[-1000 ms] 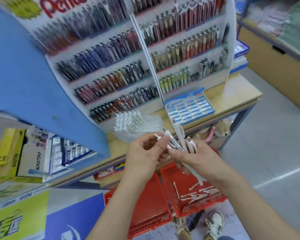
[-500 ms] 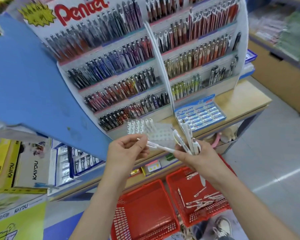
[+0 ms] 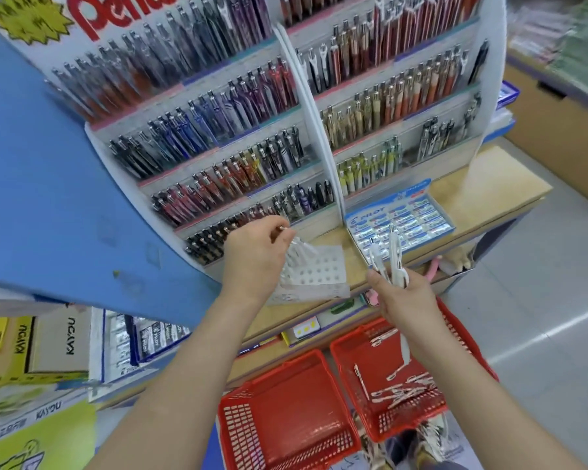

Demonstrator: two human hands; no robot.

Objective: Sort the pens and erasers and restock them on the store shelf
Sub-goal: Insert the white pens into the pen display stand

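White pen [image 3: 295, 245] pinched in the left hand [image 3: 252, 257] hangs just over the holed stand [image 3: 323, 271] on the counter [image 3: 482, 188], while the right hand [image 3: 409, 301] grips a spare bunch [image 3: 392, 256]; restocking seems underway, and next the tip must find a free hole.

One white pen [image 3: 295, 245], blurred, hangs tilted, pinched by the left hand [image 3: 255, 257]. A bunch of white pens [image 3: 392, 259] stands upright in the right hand [image 3: 406, 300]; blue-labelled erasers [image 3: 403, 221] lie boxed just beyond it.
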